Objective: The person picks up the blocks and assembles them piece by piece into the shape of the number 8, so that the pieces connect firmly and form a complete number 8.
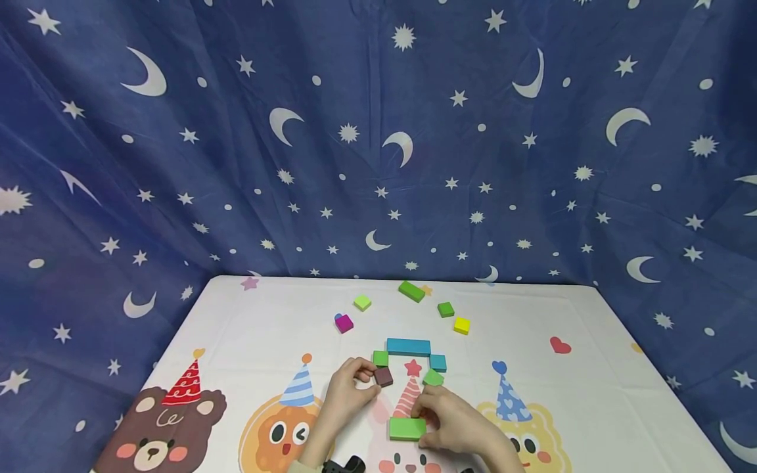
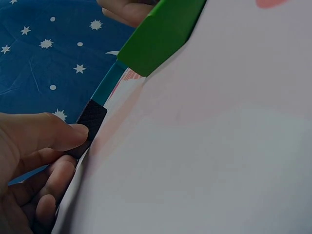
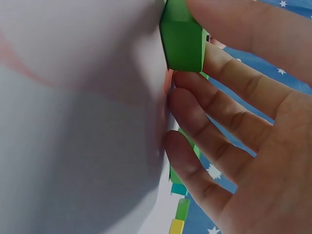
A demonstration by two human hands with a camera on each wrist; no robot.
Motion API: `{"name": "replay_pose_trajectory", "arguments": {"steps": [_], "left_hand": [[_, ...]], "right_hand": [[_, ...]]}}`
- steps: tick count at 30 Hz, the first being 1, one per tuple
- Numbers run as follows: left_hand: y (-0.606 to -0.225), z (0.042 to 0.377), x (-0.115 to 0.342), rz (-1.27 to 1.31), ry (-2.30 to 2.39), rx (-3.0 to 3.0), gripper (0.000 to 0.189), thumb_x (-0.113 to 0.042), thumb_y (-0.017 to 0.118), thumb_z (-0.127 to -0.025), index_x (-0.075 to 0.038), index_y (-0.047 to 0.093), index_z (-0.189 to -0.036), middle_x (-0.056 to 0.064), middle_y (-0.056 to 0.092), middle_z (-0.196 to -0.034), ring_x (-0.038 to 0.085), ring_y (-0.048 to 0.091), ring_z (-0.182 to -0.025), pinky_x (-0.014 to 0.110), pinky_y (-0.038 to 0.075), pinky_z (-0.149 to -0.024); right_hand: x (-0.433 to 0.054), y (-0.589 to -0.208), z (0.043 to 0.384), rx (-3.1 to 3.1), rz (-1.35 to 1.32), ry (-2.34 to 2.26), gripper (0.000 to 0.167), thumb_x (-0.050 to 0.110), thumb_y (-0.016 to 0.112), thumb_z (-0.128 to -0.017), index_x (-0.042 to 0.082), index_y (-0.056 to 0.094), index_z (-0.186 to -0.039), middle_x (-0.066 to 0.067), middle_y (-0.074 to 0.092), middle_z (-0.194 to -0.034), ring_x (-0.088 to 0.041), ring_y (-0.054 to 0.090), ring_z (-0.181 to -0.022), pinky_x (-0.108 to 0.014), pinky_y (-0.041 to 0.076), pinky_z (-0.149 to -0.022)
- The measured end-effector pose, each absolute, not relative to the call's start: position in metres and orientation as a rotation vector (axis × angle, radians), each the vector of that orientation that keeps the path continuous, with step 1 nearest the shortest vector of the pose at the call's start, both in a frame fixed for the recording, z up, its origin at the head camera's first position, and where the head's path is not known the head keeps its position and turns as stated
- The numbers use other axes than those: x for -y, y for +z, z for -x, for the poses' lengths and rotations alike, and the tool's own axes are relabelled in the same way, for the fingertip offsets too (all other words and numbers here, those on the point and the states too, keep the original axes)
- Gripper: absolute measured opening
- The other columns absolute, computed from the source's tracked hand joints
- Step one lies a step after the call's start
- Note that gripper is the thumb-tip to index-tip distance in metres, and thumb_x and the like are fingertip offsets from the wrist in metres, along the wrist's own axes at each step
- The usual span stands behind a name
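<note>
Grips the right end of a long green block (image 1: pixel 407 429) with the right hand (image 1: pixel 458 422); cannot tell whether resting on the white cloth (image 1: pixel 520 315) or held just above. Runs lengthwise from left to right in the head view, so reaches leftward out of the grip, far nearer the right hand than the left hand (image 1: pixel 349 389). Pinches a dark brown block (image 1: pixel 383 376) with the left hand, a little askew, beyond and left of the long green block. Just past the dark brown block, shows a small green block (image 1: pixel 380 359); just past the right hand, a light green block (image 1: pixel 434 378), then a small blue block (image 1: pixel 437 363). Lies, judging by axes, roughly parallel to the long blue block (image 1: pixel 409 347) on the far side, well apart from it
</note>
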State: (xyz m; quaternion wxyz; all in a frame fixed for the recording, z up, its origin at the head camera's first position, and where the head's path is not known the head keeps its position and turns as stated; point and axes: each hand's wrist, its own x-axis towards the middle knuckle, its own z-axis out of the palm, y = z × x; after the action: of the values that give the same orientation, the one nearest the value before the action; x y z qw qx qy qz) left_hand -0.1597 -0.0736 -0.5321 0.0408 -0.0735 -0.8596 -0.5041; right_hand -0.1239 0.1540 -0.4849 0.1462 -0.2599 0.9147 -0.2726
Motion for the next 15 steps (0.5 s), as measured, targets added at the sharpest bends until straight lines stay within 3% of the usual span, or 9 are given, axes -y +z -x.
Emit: {"name": "replay_pose_trajectory", "arguments": {"steps": [15], "left_hand": [[-0.5325,0.1594,0.0735,0.225,-1.541,2.625,0.03,-0.005,0.078,-0.068,-0.01,0.067,-0.096,0.0,0.063,-0.089,0.009,0.057,-0.079,0.021,0.046,-0.074]], "right_hand": [[-0.1517,-0.4867,0.1235,-2.662,0.758,-0.765,0.029,0.029,0.084,-0.069,0.028,0.066,-0.091,0.018,0.055,-0.089,-0.003,0.046,-0.085,-0.025,0.044,-0.078]]}}
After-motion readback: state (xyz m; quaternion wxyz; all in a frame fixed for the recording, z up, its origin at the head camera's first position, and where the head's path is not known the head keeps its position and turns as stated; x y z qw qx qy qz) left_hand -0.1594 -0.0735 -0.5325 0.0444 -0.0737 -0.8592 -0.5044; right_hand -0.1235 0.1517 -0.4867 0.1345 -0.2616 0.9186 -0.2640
